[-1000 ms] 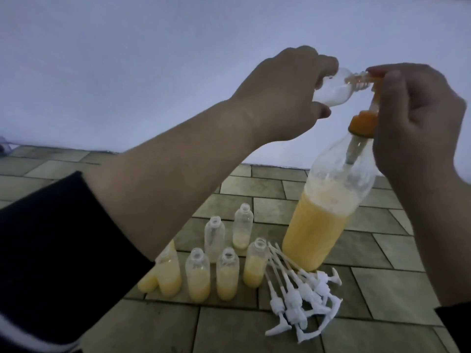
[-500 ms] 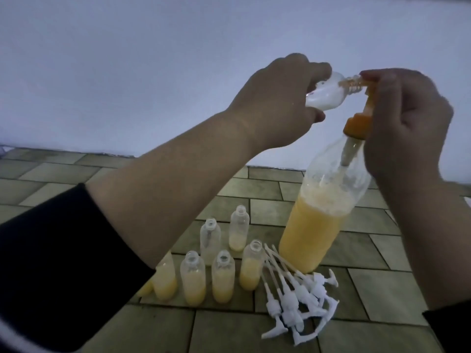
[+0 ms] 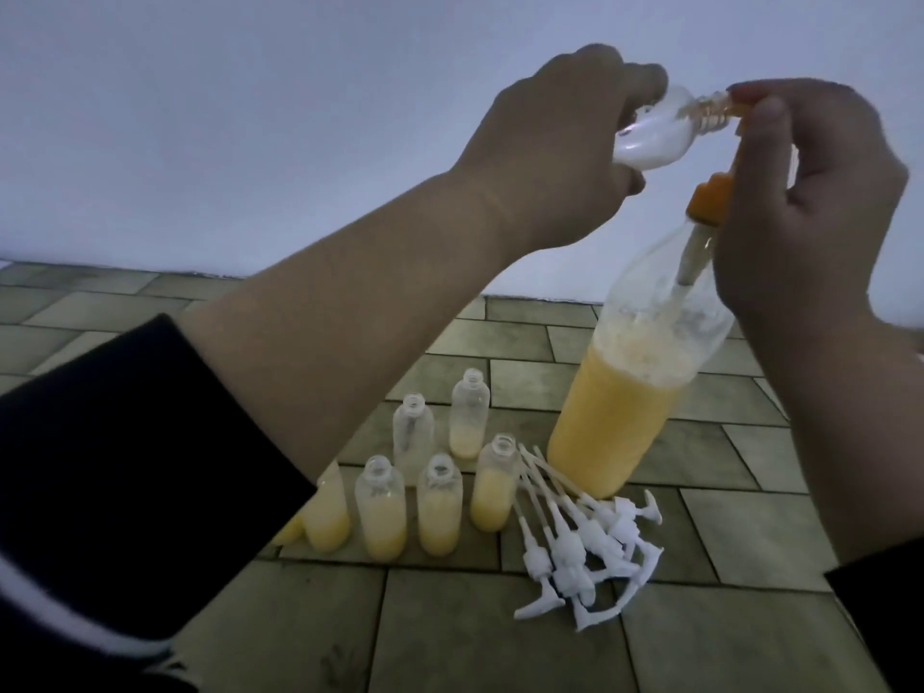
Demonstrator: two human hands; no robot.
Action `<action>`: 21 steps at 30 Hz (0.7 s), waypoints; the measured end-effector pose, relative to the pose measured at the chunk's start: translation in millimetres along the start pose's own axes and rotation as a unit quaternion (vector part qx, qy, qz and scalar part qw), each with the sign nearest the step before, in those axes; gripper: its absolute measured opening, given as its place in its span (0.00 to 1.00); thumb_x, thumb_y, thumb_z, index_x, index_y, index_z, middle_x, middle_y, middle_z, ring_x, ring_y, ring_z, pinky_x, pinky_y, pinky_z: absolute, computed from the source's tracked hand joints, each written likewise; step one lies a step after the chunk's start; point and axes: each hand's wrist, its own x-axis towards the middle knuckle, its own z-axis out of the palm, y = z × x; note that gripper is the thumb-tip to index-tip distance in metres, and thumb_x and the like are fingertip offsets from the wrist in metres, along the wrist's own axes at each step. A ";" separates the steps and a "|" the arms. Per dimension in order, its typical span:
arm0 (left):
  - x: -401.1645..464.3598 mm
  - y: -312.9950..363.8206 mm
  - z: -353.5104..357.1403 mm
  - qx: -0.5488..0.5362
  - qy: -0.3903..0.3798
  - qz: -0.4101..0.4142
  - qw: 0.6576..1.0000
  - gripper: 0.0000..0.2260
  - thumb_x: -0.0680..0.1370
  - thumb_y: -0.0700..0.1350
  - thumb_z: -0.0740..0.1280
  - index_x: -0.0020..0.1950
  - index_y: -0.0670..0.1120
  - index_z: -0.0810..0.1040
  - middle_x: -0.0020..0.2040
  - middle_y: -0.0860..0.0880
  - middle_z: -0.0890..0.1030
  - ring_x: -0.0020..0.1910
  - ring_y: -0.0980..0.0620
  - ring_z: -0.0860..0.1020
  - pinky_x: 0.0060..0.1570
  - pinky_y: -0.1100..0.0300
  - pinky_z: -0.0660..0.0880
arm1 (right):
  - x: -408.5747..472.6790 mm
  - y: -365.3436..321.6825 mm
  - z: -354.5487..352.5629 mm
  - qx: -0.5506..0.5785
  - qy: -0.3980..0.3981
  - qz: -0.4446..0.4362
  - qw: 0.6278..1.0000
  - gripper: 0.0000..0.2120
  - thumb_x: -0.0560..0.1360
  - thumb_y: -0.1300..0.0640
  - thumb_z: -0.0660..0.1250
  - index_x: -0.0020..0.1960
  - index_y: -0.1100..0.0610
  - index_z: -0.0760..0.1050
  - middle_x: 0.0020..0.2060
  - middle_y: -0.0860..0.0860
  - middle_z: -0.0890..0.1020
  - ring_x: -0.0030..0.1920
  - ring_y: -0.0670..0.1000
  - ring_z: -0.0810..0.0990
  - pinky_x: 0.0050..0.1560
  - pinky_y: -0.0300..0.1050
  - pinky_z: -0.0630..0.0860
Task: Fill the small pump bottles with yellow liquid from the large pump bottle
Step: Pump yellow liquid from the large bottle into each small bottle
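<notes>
My left hand (image 3: 555, 152) grips a small clear bottle (image 3: 310, 137) tilted sideways, its threaded neck at the orange spout of the large pump bottle (image 3: 625, 392). That large bottle stands on the tiled floor, about half full of yellow liquid with foam on top. My right hand (image 3: 810, 192) curls round its orange pump head (image 3: 710, 197), the thumb on top. On the floor in front stand several small open bottles (image 3: 385, 512), most partly filled with yellow liquid, one (image 3: 412, 442) nearly empty.
A heap of white pump tops with long dip tubes (image 3: 585, 547) lies on the tiles right of the small bottles. A pale wall (image 3: 250, 117) runs behind. The floor is grey-green tile (image 3: 450, 632). My dark sleeve hides some bottles at the left.
Both hands and the held bottle stay at the pump spout. The view has shifted slightly; the small bottle looks tilted a bit more.
</notes>
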 end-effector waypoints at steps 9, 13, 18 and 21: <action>-2.3 -2.5 -6.9 -0.010 -0.015 -0.021 1.000 0.17 0.74 0.49 0.68 0.62 0.50 0.73 0.57 0.50 0.76 0.53 0.50 0.73 0.53 0.59 0.70 | 5.2 -5.5 -2.9 0.021 -0.053 0.046 0.997 0.19 0.78 0.47 0.53 0.53 0.54 0.79 0.44 0.39 0.76 0.52 0.45 0.77 0.54 0.45 0.75; -2.4 0.8 -2.6 -0.005 -0.002 -0.008 1.000 0.15 0.74 0.49 0.68 0.60 0.49 0.74 0.57 0.50 0.76 0.53 0.50 0.73 0.53 0.58 0.71 | 0.1 -1.2 0.8 0.022 -0.012 0.027 0.999 0.18 0.79 0.50 0.53 0.53 0.58 0.79 0.43 0.35 0.74 0.50 0.40 0.75 0.52 0.44 0.75; -8.2 -1.9 8.2 -0.009 -0.039 -0.014 0.999 0.16 0.75 0.49 0.67 0.62 0.48 0.73 0.58 0.50 0.75 0.54 0.50 0.73 0.53 0.58 0.70 | -11.3 5.6 2.7 -0.003 -0.033 0.038 0.999 0.17 0.79 0.53 0.54 0.55 0.59 0.79 0.47 0.45 0.76 0.51 0.40 0.74 0.51 0.30 0.67; -7.3 -6.6 -1.5 -0.055 -0.052 -0.035 0.996 0.18 0.75 0.49 0.68 0.63 0.48 0.73 0.57 0.51 0.75 0.52 0.52 0.73 0.54 0.58 0.71 | -3.2 0.1 -5.2 0.004 -0.074 0.046 0.996 0.19 0.79 0.50 0.53 0.58 0.56 0.78 0.48 0.43 0.76 0.54 0.46 0.76 0.56 0.39 0.72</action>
